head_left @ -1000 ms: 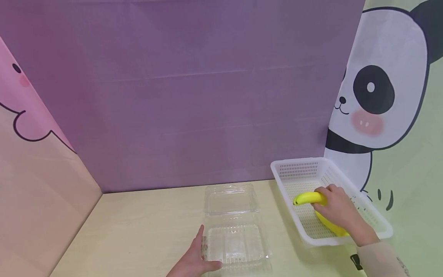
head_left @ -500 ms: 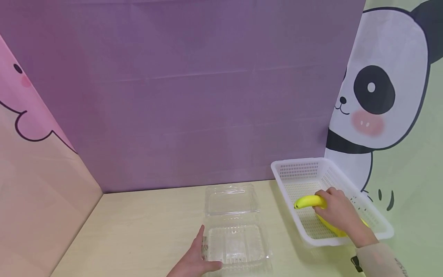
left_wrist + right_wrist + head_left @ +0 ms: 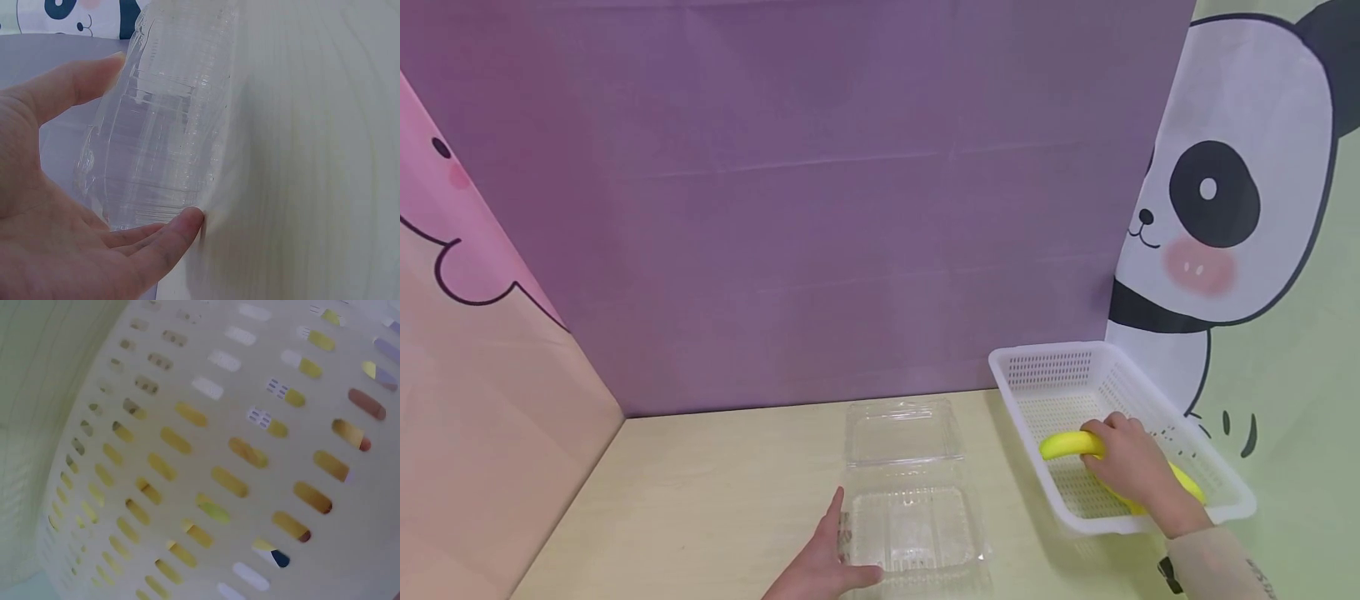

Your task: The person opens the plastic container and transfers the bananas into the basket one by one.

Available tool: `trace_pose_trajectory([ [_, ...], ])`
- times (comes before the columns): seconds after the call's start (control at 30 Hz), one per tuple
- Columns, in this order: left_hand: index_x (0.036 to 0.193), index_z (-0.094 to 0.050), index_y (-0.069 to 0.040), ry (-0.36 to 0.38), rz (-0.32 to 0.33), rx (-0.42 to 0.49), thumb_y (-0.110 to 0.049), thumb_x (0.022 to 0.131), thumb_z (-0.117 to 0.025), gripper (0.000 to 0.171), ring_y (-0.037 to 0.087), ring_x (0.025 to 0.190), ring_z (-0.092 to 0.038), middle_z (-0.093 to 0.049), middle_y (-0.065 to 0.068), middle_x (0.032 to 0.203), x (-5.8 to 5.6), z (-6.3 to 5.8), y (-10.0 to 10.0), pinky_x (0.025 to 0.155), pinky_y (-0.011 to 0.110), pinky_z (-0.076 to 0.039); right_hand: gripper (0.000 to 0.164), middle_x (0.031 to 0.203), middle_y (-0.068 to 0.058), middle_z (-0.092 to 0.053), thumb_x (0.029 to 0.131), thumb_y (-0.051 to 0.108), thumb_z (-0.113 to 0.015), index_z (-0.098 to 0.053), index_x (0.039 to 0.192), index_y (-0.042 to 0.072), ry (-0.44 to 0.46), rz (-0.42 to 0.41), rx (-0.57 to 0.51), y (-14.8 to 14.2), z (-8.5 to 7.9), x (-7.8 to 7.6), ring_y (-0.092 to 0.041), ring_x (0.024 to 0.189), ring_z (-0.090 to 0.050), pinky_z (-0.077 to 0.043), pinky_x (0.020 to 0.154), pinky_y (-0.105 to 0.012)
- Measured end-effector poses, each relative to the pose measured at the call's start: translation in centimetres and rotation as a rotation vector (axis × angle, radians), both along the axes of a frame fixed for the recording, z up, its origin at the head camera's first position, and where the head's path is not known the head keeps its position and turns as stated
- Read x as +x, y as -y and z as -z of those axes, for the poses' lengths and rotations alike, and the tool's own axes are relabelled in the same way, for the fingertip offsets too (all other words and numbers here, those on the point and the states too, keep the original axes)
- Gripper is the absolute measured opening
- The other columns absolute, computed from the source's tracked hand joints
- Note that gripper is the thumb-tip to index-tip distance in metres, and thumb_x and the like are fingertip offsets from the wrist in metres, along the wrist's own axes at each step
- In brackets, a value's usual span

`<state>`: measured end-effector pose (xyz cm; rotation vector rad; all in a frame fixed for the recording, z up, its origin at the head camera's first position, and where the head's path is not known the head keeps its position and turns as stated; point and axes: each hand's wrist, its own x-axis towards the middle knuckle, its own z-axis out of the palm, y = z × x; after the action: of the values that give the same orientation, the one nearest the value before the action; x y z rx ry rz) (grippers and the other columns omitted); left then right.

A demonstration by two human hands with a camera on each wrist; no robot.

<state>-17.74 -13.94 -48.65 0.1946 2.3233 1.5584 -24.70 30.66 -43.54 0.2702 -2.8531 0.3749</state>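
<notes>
In the head view, my right hand (image 3: 1126,462) is down in a white perforated basket (image 3: 1043,475) and grips a yellow banana (image 3: 1066,444), whose end sticks out on the left. More yellow (image 3: 1187,483) shows beneath and right of the hand; I cannot tell whether it is a separate banana. My left hand (image 3: 820,560) touches the left side of a clear plastic clamshell box (image 3: 917,529) on the table. Its fingers are nearly straight, with the thumb (image 3: 94,80) at the rim and fingertips (image 3: 187,219) near the base. The box's lid (image 3: 901,435) lies folded back, away from me.
A pale wooden table (image 3: 700,492) carries everything. Behind it rises a purple backdrop (image 3: 850,208). A panel with a panda picture (image 3: 1217,275) stands along the right, close to the basket. The right wrist view shows mostly slotted basket wall (image 3: 206,437), with yellow behind it.
My right hand has sunk slightly with the banana, whose end is lower in the basket. More yellow now shows right of my wrist. The left hand and clamshell box hold their place.
</notes>
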Motion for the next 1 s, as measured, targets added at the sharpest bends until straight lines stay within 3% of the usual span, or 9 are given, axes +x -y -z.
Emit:
trace_pose_trajectory([
  [0.43, 0.159, 0.01, 0.002, -0.002, -0.011, -0.021, -0.021, 0.081, -0.087, 0.127, 0.063, 0.141, -0.019, -0.004, 0.043, 0.158, -0.01, 0.17, -0.01, 0.105, 0.074, -0.032, 0.036, 0.096, -0.015, -0.06, 0.081, 0.009, -0.075, -0.07, 0.113, -0.005, 0.022, 0.023, 0.062, 0.33, 0.08, 0.1, -0.031, 0.083, -0.048, -0.043, 0.072, -0.044],
  [0.63, 0.159, 0.01, 0.002, 0.011, -0.018, -0.023, -0.023, 0.08, -0.088, 0.128, 0.063, 0.141, -0.019, -0.004, 0.043, 0.158, -0.04, 0.3, -0.05, 0.104, 0.073, -0.032, 0.034, 0.099, -0.017, -0.06, 0.084, 0.011, -0.074, -0.07, 0.114, -0.005, 0.063, 0.018, 0.064, 0.3, 0.19, 0.43, -0.034, 0.088, -0.051, -0.047, 0.075, -0.051],
  [1.0, 0.159, 0.009, 0.002, -0.019, -0.007, -0.032, -0.021, 0.08, -0.087, 0.127, 0.062, 0.141, -0.02, -0.007, 0.043, 0.158, -0.06, 0.25, -0.06, 0.106, 0.073, -0.031, 0.037, 0.098, -0.016, -0.059, 0.085, 0.008, -0.071, -0.065, 0.118, -0.009, 0.069, 0.018, 0.054, 0.55, 0.83, 0.45, -0.033, 0.087, -0.052, -0.049, 0.075, -0.049],
])
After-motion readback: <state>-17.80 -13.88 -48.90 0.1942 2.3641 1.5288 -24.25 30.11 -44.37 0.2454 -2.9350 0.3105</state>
